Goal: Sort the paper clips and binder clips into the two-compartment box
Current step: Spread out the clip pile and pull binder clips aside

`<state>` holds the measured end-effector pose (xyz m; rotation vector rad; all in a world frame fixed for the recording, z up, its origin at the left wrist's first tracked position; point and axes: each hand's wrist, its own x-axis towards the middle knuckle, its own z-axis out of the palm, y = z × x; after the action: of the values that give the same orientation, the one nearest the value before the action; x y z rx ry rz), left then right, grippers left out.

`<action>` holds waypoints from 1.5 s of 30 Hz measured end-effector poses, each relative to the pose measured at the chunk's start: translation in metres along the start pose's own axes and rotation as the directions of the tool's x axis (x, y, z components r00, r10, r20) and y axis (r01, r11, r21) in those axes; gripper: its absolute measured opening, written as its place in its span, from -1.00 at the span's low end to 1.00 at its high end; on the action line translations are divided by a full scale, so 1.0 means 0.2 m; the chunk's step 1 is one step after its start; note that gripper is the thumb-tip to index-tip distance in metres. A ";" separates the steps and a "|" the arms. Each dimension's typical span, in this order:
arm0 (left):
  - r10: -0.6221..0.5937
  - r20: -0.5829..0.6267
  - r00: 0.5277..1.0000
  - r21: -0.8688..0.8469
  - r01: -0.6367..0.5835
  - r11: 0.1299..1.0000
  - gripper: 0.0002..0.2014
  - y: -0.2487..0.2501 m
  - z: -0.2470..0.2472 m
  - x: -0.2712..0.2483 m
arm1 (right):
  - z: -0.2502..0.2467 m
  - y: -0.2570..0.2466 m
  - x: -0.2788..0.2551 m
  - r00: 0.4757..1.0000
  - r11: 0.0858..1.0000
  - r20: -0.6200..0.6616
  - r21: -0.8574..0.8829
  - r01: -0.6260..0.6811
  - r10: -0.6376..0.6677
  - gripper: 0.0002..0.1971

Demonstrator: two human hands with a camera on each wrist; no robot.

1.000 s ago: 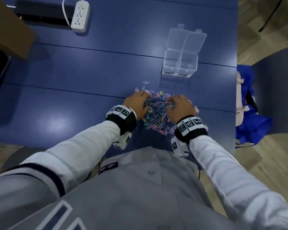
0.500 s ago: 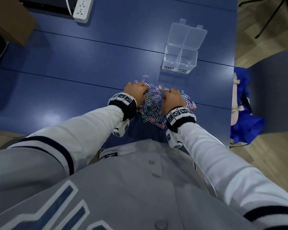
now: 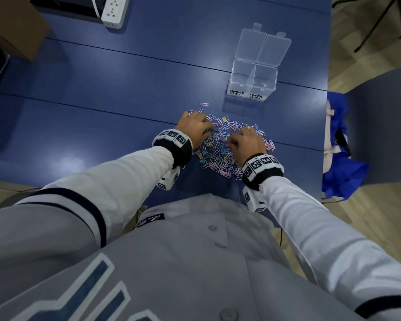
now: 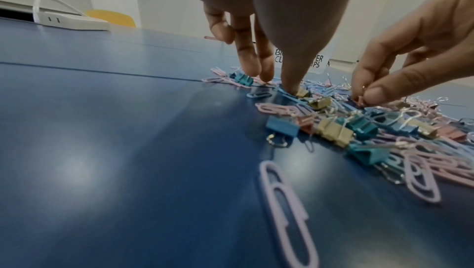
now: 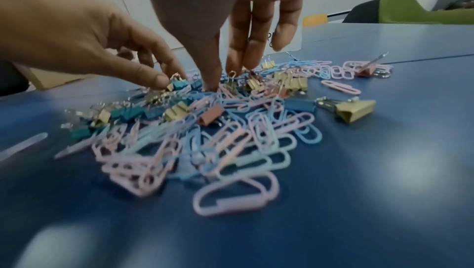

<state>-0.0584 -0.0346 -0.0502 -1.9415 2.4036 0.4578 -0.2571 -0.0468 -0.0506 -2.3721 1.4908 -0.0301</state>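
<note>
Head view: pile (image 3: 220, 147) of paper clips and binder clips on blue table (image 3: 102, 100); left hand (image 3: 195, 128) and right hand (image 3: 247, 143) both on it, fingers down. Box (image 3: 252, 79) beyond pile, lids open, both compartments look bare.

Left wrist view: left fingers (image 4: 290, 82) extended, tips pressing into clips; whether anything is held, cannot tell. Right hand (image 4: 400, 65) pinches a small pink clip (image 4: 359, 98).

Right wrist view: right fingertips (image 5: 212, 84) in pile (image 5: 218, 130); left thumb and finger meet at a teal binder clip (image 5: 179, 85).
</note>
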 end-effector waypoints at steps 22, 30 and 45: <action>-0.153 -0.112 0.982 -0.142 0.136 0.980 -0.65 0.08 0.04 -0.02 | -0.18 0.21 0.32 0.903 0.866 0.029 0.270 -0.421 0.429 -0.73; -0.151 -0.072 0.986 -0.122 0.141 0.982 -0.78 0.11 0.04 0.03 | -0.09 0.15 0.22 0.988 0.978 0.039 0.140 -0.152 0.148 -0.74; -0.609 -0.112 0.785 -0.616 0.426 0.662 -0.83 -0.17 0.00 -0.14 | -0.17 0.16 0.28 0.981 0.936 0.044 0.295 -0.194 0.190 -0.94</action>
<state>-0.0194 -0.0133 -0.0512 -3.0392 1.7753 0.9703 -0.2670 -0.1170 -0.0376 -1.9787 1.5807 -0.1770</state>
